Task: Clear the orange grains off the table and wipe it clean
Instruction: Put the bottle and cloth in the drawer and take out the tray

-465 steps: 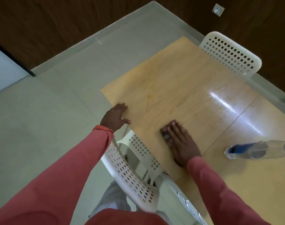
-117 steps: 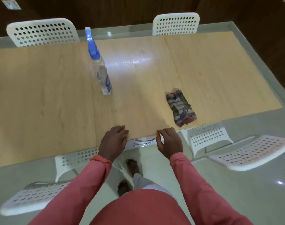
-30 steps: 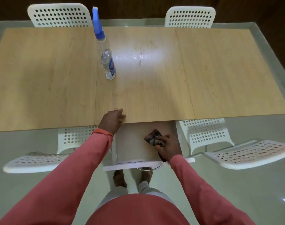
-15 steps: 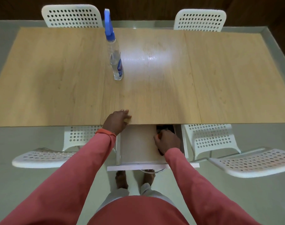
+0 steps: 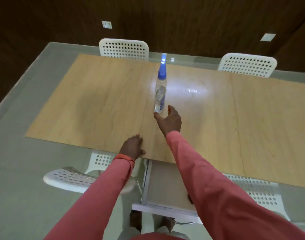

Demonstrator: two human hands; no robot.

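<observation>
- Your right hand, fingers spread, reaches 1 spray bottle.
- Your left hand lies flat on the table.
- 1 drawer open; 4 white chairs.

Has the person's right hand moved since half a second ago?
Yes. The right hand was down in the open white drawer under the wooden table; now it reaches across the tabletop, fingers spread at the base of the clear blue-topped spray bottle.
</observation>
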